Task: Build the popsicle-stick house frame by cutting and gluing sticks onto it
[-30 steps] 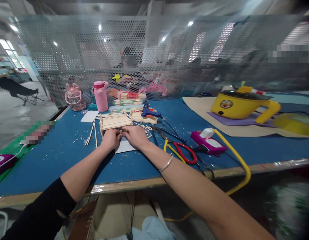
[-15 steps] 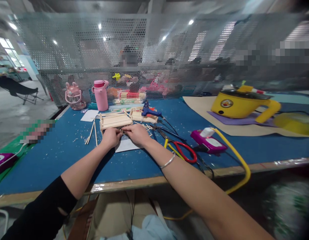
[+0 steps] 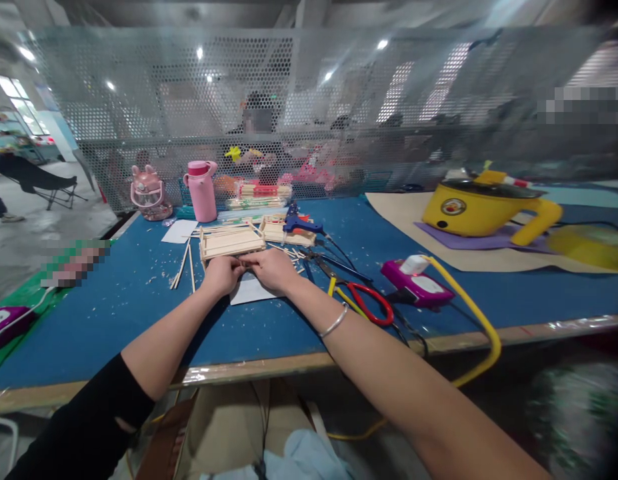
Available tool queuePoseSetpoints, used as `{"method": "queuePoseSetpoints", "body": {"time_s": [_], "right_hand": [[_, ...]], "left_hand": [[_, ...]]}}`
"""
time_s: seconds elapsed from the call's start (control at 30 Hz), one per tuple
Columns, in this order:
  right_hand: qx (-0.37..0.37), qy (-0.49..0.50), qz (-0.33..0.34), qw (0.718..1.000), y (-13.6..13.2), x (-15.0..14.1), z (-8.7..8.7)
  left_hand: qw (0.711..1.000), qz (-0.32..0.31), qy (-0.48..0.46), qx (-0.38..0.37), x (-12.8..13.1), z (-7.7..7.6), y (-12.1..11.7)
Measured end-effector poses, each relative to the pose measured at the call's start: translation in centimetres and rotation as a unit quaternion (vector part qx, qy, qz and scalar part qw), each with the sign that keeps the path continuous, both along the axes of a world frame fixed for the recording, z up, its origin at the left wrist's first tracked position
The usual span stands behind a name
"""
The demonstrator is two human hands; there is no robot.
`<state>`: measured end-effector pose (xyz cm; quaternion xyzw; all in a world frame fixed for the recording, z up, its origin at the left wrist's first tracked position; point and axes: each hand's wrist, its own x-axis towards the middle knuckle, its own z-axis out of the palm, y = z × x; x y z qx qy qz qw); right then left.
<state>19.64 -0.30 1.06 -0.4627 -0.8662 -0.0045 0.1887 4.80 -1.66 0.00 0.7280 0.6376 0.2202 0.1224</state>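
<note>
My left hand (image 3: 221, 274) and my right hand (image 3: 271, 267) meet knuckle to knuckle over a white sheet of paper (image 3: 251, 291) on the blue table (image 3: 139, 313). Both are closed in a pinch on a small wooden stick piece held between them; the piece itself is mostly hidden by the fingers. Just beyond the hands stands a small frame built of wooden sticks (image 3: 230, 241), with a second stick assembly (image 3: 279, 231) to its right. Loose sticks (image 3: 181, 263) lie to the left of my left hand.
A blue glue gun (image 3: 299, 224), red-and-yellow pliers (image 3: 361, 300), a magenta device with a yellow cable (image 3: 417, 283), a pink bottle (image 3: 203, 190), a pink cup (image 3: 147, 193) and a yellow pot (image 3: 481, 207) stand around. A perforated screen (image 3: 309, 100) backs the table; a person sits behind it.
Both hands have shifted slightly away from me, closer to the stick frame, still pinched together. The view shifted a little.
</note>
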Motion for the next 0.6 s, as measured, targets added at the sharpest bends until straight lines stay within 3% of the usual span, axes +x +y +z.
{"method": "queuePoseSetpoints", "body": {"time_s": [0.23, 0.43, 0.6], "right_hand": [[-0.007, 0.020, 0.001, 1.000, -0.36, 0.13, 0.32], [-0.017, 0.127, -0.054, 0.990, -0.30, 0.68, 0.69], [-0.013, 0.130, -0.055, 0.990, -0.31, 0.73, 0.71]], "left_hand": [[0.999, 0.025, -0.039, 0.007, 0.31, -0.29, 0.08], [1.000, 0.023, -0.018, 0.010, 0.40, 0.10, -0.16], [1.000, 0.016, -0.005, 0.010, 0.35, 0.13, -0.05]]}}
